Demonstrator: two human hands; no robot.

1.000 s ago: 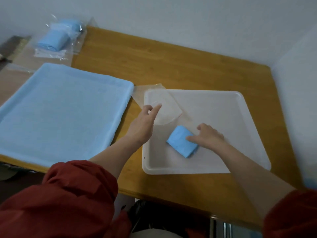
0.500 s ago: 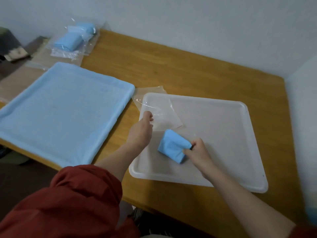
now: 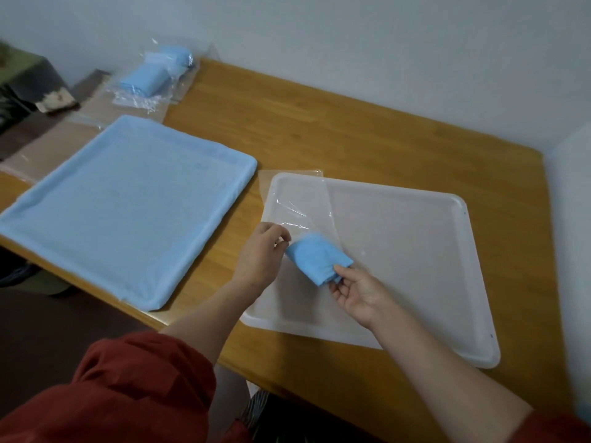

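— Where do we find the blue cloth (image 3: 316, 259) at this moment?

— We find it a little left of the middle of the frame, folded in a small bundle, over the near left part of the white tray (image 3: 447, 282). It is between the two hands (whether it touches the tray floor, we cannot tell).

— And how do the hands stand?

— The right hand (image 3: 358, 292) has the lower right end of the cloth, with the thumb on top and the fingers curled under it, so it is a pinch. The left hand (image 3: 260, 254) is at the upper left end with its fingers bent together. We see it pinch the near edge of the plastic wrapper (image 3: 297, 203), and its fingertips touch the cloth too.

— Where does this wrapper lie?

— It lies over the far left corner of the white tray, and one edge goes past the rim onto the table (image 3: 319, 123). Its near part covers the upper side of the cloth.

— What else do we see around?

— At the left of the frame is a big tray covered in blue (image 3: 128, 206), near the white tray but apart from it. In the upper left are packets (image 3: 153, 78) of blue material in clear plastic. At the bottom left is a red sleeve (image 3: 128, 388), on the left arm.
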